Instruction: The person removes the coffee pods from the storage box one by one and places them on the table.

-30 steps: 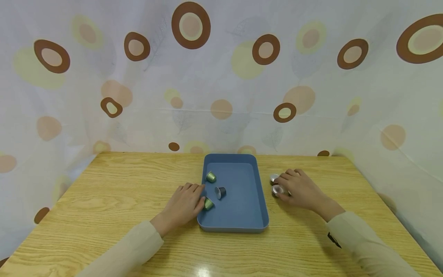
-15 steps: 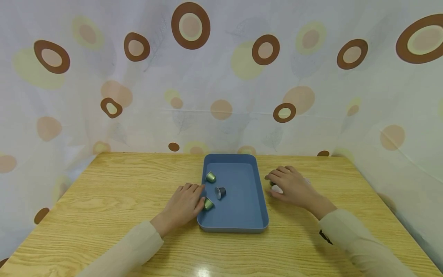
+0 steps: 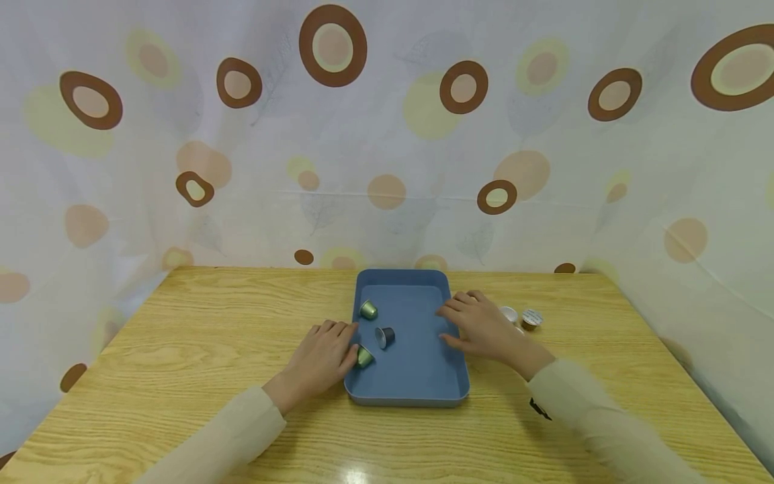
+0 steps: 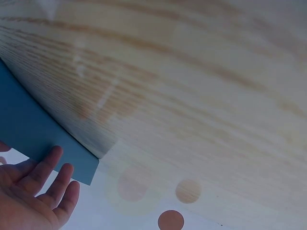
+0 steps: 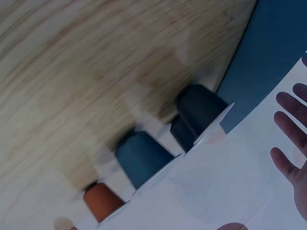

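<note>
My left hand [image 3: 323, 353] rests at the left rim of a blue tray [image 3: 417, 400], fingers loosely extended over the rim and outer wall. Inside lie two green coffee capsules [image 3: 369, 309], one partly covered by the left thumb, and a dark grey coffee capsule [image 3: 385, 337]. Above the tray's right rim, my right hand [image 3: 486, 331] has its fingers spread with nothing between them, as the right wrist view also shows. Beside the tray stand several more capsules, lids up: dark ones [image 5: 200, 111], a blue one [image 5: 143, 158] and an orange-brown one [image 5: 102, 202].
The wooden table [image 3: 199, 336] extends to both sides of the tray. A patterned cloth [image 3: 387, 134] hangs behind it and along the sides. Some of the capsules on the right are hidden under the right hand in the head view.
My right hand has moved left, from over the loose capsules to the tray's right rim, uncovering some of them. The left hand, the tray and the capsules inside have stayed put.
</note>
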Motion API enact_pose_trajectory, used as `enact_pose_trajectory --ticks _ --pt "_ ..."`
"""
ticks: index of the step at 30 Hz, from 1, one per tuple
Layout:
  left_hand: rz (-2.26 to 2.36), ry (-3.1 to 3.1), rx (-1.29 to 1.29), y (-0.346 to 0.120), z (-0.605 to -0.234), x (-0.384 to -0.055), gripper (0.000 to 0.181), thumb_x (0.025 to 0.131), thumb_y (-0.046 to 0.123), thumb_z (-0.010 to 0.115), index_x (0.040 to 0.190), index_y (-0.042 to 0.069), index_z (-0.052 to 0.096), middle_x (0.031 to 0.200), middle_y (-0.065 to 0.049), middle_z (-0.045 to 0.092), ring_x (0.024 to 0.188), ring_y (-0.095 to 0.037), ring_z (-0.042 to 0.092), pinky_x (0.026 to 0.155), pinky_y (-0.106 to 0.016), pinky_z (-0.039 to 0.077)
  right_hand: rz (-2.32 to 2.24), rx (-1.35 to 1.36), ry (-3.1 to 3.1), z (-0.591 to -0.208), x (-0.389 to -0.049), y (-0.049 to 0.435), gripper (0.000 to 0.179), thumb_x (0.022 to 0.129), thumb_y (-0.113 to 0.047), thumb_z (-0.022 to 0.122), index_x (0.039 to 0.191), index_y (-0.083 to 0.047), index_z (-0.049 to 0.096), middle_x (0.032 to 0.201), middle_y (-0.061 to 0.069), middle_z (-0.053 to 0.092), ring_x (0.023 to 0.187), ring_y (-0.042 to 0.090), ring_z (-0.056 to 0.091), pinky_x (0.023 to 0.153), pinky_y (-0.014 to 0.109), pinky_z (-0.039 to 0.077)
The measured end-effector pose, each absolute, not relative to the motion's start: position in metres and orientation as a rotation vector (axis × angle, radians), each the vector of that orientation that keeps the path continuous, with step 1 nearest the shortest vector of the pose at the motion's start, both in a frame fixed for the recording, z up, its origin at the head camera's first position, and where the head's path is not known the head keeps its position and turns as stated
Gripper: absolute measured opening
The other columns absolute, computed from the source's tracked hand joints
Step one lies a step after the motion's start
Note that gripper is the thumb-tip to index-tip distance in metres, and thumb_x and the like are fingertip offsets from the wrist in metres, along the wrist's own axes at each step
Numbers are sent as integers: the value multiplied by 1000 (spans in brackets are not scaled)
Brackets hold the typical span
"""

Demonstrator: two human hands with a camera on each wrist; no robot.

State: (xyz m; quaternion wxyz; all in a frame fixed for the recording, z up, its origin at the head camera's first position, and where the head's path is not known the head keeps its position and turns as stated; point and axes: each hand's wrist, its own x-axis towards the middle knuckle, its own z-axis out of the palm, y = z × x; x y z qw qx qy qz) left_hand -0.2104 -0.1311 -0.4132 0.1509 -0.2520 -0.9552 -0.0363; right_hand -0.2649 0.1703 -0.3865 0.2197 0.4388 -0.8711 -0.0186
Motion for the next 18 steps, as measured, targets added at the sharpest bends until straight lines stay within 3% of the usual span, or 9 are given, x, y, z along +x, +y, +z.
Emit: enact_pose_trajectory --ticks 18 --pt "-104 -2758 -718 -131 -412 -210 41 95 29 44 126 5 53 115 -8 61 106 -24 55 88 -39 46 -72 1316 -2438 -396 -266 126 39 81 -40 64 112 -16 60 106 -1 62 100 18 54 87 41 43"
